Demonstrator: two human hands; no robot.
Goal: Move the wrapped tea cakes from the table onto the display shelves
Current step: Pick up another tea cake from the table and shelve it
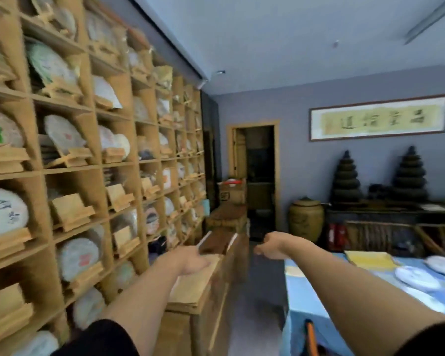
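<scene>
Tea cakes (416,278) lying on counter's (306,291) far right edge, shelves (70,170) partly filled; left grip (190,260) and right grip (270,246) holding nothing, fingers loosely curling

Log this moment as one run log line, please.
left hand: empty, over wooden stand | right hand: empty, loosely curled | tea cakes: on blue table | shelves: some stands bare

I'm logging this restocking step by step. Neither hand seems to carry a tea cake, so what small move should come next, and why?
Probably turn right and reach the right hand toward the round white paper-wrapped tea cakes on the blue-covered table. Both hands look empty; the left hand is out over the wooden boxes beside the wooden display shelves, where some slots show bare stands. The blur hides the finger detail.
</scene>
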